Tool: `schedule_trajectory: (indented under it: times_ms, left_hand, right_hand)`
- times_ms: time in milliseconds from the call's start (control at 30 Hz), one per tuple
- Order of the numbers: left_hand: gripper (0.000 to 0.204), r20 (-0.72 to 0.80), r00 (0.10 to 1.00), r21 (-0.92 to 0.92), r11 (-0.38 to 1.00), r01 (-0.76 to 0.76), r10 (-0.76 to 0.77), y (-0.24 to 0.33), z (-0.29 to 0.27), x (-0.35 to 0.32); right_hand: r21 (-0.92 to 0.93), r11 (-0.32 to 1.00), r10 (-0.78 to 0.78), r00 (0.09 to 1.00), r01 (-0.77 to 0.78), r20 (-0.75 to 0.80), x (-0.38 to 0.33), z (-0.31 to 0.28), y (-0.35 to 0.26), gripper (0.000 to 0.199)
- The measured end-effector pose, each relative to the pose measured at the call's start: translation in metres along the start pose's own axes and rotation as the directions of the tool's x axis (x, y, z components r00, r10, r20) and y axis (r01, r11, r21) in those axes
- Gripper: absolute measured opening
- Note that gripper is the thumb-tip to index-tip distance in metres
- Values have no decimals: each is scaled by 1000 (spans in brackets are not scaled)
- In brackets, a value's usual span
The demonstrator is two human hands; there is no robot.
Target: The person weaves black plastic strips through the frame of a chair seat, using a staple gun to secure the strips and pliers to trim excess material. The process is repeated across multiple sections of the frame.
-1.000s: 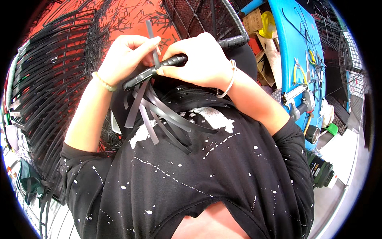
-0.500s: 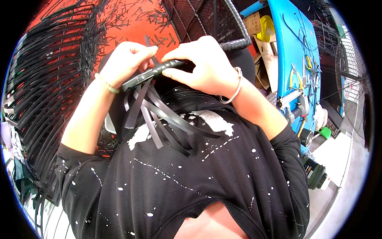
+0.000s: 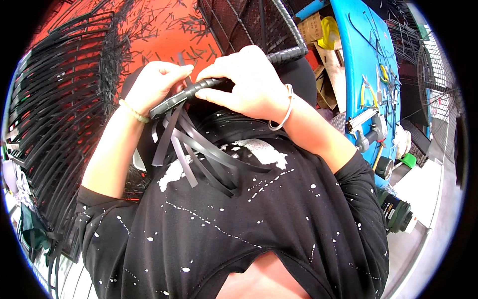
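The left hand [image 3: 158,84] is closed around the lower end of a black wrapped rod [image 3: 191,92], fingers curled over it and pinching a thin black strip [image 3: 181,62] that sticks up past the knuckles. The right hand [image 3: 249,82] lies over the upper part of the same rod, fingers folded down tight on it, a thin bangle [image 3: 285,110] on its wrist. The two hands sit almost touching, close above the person's chest.

From the rod a bundle of flat black strips [image 3: 199,154] hangs down and fans across the black, white-spattered shirt [image 3: 239,219], their loose ends spreading well apart.

Just beyond the right hand a ribbed, wound frame rim [image 3: 289,52] curves up and away, edging a dark wire mesh panel [image 3: 239,22]. To the left a curved rack of black ribs [image 3: 55,114] crowds the left forearm. Between them the red floor [image 3: 149,35], littered with short black offcuts, is the only open ground. On the right a blue surface [image 3: 368,60] carries pliers and other hand tools, well apart from the hands.
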State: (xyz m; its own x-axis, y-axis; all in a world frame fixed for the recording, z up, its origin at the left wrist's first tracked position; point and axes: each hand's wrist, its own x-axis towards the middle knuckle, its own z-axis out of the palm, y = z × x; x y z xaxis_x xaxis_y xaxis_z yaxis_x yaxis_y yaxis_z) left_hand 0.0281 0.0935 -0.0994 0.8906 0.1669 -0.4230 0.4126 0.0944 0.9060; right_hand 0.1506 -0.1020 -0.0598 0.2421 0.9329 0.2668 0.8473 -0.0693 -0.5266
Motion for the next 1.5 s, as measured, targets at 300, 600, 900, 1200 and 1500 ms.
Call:
schedule_trajectory:
  times_ms: [300, 600, 900, 1200, 1500]
  left_hand:
    - [32, -8, 999, -25, 999, 35, -35, -15, -1, 6]
    - [28, 23, 999, 124, 992, 38, -41, -7, 3, 4]
    - [29, 164, 986, 177, 984, -23, -7, -52, -44, 35]
    - [33, 70, 997, 216, 976, 6, -22, -4, -1, 13]
    - [35, 142, 990, 176, 984, -19, -7, -7, -9, 12]
  right_hand:
    - [-83, 996, -46, 993, 38, -106, -14, -8, 0, 31]
    - [180, 710, 660, 554, -680, -507, -226, -145, 95, 27]
    - [466, -222, 804, -431, -857, -409, -489, -196, 109, 64]
    - [954, -152, 948, -311, -258, 66, -522, -187, 191, 71]
    - [976, -75, 993, -102, -205, 55, -445, -208, 174, 37]
